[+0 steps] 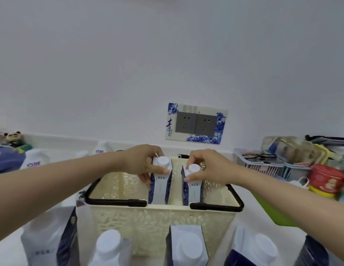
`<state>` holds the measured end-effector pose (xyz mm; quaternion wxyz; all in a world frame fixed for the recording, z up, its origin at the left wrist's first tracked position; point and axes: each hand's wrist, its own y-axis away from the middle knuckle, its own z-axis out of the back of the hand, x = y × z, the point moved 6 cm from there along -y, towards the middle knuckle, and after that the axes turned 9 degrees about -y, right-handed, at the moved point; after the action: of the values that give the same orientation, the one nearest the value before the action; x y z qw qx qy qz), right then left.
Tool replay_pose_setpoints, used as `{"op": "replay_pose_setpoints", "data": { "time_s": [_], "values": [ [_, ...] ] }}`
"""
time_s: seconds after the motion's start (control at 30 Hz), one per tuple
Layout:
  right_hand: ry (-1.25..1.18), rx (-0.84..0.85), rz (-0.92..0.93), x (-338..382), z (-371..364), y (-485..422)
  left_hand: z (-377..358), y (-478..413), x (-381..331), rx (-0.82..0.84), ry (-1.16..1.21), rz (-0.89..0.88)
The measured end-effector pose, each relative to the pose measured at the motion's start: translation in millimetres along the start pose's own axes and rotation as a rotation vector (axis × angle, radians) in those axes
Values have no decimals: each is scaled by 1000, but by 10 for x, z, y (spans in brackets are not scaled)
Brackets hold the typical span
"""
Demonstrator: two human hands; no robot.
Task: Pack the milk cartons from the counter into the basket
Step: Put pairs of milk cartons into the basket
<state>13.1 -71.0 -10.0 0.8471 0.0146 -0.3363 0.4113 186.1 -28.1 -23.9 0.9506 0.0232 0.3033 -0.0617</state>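
Both hands were over the cream basket (159, 219), each gripping a milk carton by its top. Left hand (141, 163) was clenched round the left carton (160, 186), fingers wrapped behind the white cap, thumb on the front face. Right hand (204, 167) pinched the right carton (192, 189) at the cap, thumb at the front. Both cartons stood upright inside the basket, side by side w/ a gap between, lower ends below the rim; can't tell if they touched the bottom. Black handles (115, 200) lay folded down along the near rim.

On the bench (234, 244), in front of the basket, more cartons stood close to the camera: one at near left (50, 239), one w/ white cap (109, 246), one at center (186, 244), one at near right (257, 250). Blurred.

Behind: wall w/ a double socket (196, 122) in a blue-white frame. A slatted tray w/ glasses (259, 156) sat at right, a red tin (326, 176) beside it.
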Motion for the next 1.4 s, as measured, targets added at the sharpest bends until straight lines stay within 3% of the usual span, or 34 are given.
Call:
{"op": "replay_pose_setpoints", "data": {
  "time_s": [0.33, 0.43, 0.67, 0.93, 1.1, 1.27, 1.4],
  "values": [
    [123, -22, -50, -86, 52, -19, -281, -265, -95, 35, -73, -14],
    [181, -114, -71, -152, 130, 13, -287, -264, -135, 35, -92, -8],
    [-219, -49, -345, -273, 200, 198, -281, -232, -209, -10, -135, -5],
    [-180, -155, -292, -262, 251, 235, -342, -278, -389, -67, -185, -59],
    [-218, -140, -325, -284, 238, 249, -335, -281, -330, -87, -189, -60],
    [-260, -109, -332, -286, 220, 260, -223, -207, -356, -212, -244, -93],
    [-276, -75, -336, -295, 220, 277, -185, -177, -302, -183, -155, -78]
  ]
}}
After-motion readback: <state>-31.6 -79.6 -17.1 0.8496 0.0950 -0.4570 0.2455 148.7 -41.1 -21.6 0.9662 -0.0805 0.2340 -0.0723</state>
